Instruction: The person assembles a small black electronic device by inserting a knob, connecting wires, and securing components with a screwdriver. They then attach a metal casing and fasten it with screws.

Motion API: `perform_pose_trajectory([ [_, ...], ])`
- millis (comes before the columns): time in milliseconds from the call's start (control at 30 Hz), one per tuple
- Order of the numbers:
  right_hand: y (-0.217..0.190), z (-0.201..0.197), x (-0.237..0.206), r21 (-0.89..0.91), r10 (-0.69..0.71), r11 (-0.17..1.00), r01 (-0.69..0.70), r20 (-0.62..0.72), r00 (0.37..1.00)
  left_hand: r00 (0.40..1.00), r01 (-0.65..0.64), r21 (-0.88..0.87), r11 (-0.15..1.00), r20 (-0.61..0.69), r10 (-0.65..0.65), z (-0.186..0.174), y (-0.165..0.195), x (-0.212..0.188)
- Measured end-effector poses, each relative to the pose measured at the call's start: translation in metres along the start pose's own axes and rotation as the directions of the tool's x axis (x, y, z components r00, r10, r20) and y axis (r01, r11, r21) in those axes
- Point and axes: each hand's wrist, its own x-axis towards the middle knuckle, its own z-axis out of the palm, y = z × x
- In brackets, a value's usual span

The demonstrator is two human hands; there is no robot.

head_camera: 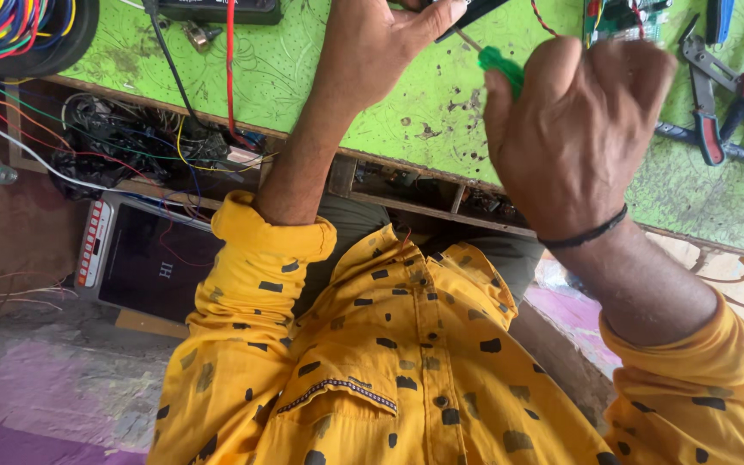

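The right hand [574, 129] is closed round a green-handled screwdriver [499, 67], its shaft running up toward a dark part [474, 10] pinched in the left hand [381, 43] at the frame's top edge. This looks like driving a screw; the tip must stay seated. Beyond on the green surface [303, 77]: pliers [716, 95], a circuit board [626, 15], loose wires [231, 69].

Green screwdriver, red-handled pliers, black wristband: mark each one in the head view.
green screwdriver [499, 65], head view, on its green handle above the right fist.
red-handled pliers [709, 103], head view, on the pivot area of the tool.
black wristband [585, 233], head view, on the cord across the right wrist.
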Motion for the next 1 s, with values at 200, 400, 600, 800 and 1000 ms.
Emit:
perform_pose_trajectory([
  [200,0.000,0.000,0.001,0.119,-0.038,0.993,0.025,0.113,0.993,1.000,0.000,0.051,0.999,-0.030,0.001,0.000,0.001,0.000],
  [400,0.000,0.003,0.001,0.011,0.027,1.000,-0.027,0.036,0.999,0.999,-0.001,0.118,0.993,-0.039,0.005,-0.001,0.003,0.001],
  [600,0.003,0.002,-0.003,0.113,-0.014,0.994,0.003,0.101,0.995,0.998,0.033,0.035,0.999,-0.053,-0.031,-0.001,0.006,0.000],
  [800,-0.002,-0.001,-0.013,0.019,-0.108,0.994,0.111,-0.121,0.987,0.998,0.040,0.074,0.996,-0.050,-0.036,-0.001,0.008,0.002],
  [1000,0.017,0.006,-0.012,0.270,0.007,0.962,0.024,-0.113,0.994,0.997,-0.031,0.068,0.997,-0.070,0.036,0.001,0.011,0.000],
])
